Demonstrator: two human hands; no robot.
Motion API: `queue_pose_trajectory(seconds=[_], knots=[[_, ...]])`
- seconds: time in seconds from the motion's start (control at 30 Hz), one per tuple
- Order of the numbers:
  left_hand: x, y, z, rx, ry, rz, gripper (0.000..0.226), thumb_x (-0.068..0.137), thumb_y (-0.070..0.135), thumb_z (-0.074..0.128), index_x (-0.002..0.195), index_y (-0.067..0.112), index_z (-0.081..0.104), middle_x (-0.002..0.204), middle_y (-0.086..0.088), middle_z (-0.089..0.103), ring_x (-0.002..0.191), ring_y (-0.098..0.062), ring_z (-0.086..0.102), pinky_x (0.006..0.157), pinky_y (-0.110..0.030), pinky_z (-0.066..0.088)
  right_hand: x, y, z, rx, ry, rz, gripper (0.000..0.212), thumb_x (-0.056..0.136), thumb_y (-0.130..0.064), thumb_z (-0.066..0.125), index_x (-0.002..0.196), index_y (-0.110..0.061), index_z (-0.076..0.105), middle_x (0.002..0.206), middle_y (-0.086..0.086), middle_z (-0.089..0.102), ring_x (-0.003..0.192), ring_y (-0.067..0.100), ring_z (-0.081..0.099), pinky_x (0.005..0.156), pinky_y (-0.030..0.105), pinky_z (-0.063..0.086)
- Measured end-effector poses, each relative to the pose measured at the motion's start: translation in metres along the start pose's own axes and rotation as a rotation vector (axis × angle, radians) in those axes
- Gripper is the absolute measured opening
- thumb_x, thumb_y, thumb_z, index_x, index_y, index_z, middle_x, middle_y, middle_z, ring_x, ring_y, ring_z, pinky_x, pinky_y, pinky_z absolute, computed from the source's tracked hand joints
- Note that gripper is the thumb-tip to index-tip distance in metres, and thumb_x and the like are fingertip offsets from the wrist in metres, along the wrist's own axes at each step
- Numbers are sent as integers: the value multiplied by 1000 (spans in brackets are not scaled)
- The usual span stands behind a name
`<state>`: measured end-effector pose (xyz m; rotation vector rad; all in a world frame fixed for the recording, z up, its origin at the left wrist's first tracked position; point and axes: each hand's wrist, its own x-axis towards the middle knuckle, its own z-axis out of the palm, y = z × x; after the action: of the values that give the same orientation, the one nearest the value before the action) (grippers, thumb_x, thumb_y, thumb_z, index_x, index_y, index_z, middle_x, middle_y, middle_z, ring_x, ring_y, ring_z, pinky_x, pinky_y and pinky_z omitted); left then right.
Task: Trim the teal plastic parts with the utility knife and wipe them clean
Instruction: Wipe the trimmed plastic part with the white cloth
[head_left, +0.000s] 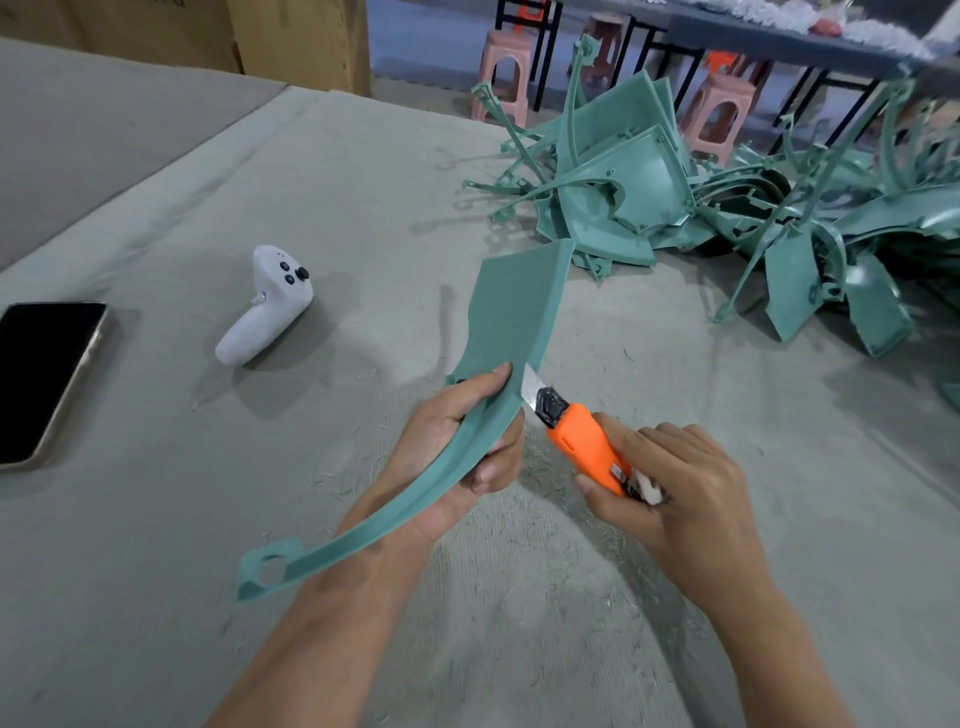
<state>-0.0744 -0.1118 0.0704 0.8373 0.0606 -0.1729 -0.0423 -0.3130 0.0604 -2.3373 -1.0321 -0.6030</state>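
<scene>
I am in the middle of the trimming, by my reckoning, with far more left than done. My left hand (462, 441) is wrapped round the long curved teal plastic part (519, 312), thumb on its flat face and fingers curled underneath. It is held up off the grey cloth-covered table (208, 519), its broad end pointing toward twelve o'clock and its thin holed tail trailing to seven o'clock. My right hand (675, 483) is closed around the orange-bodied utility knife (582, 447), and the bare steel blade (532, 387) lies against the part's right-hand edge just beside my left thumb. Pale shavings (519, 509) scattered on the cloth below my hands suggest cutting has been done here. A tangled heap of teal plastic parts (727, 208) sits well apart at two o'clock; I cannot tell which of them are trimmed. I see no finished stack. Something small and white pokes out under my right fingers, but I cannot tell whether it is a wipe, so wiping looks not yet begun. A white handheld controller (265, 306) lies at ten o'clock and a black phone (47, 374) at nine o'clock.
</scene>
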Motion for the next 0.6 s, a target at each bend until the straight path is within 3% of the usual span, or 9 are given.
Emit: queue_pose_trajectory(seconds=[0.2,0.3,0.37,0.43,0.6], knots=[[-1,2,-3,4,-28,-5,30,89,27,50,63,14,43,46,1,35,29,-7,31,32,-17,23,-1,-2,2,-72,32,-12,33,85,-38,64,101,-11,74,58,-1,51,51,22,46,51,34,39],[-3,0,-2,-18,-70,-14,29,89,26,50,63,14,48,46,2,36,29,-7,33,32,-15,25,0,3,-2,-53,129,147,34,85,-39,65,100,-9,74,59,-6,50,50,17,44,51,31,40],[-3,-3,1,-30,-83,-16,32,90,26,50,59,17,51,46,3,36,29,-7,33,32,-16,26,2,12,-13,-18,245,242,38,86,-40,62,100,-7,74,60,-18,39,50,7,37,52,26,36],[-1,-3,2,-15,-37,9,32,89,28,51,58,18,50,47,2,34,31,-7,32,34,-18,25,2,18,-21,16,319,233,41,86,-38,62,102,-2,73,62,-17,39,54,13,31,57,14,30],[3,-1,2,145,87,168,38,91,27,49,54,19,50,41,-1,32,29,-12,28,38,-20,16,-8,11,-14,110,232,252,44,83,-40,62,105,-3,74,60,-8,47,62,18,38,59,16,33]])
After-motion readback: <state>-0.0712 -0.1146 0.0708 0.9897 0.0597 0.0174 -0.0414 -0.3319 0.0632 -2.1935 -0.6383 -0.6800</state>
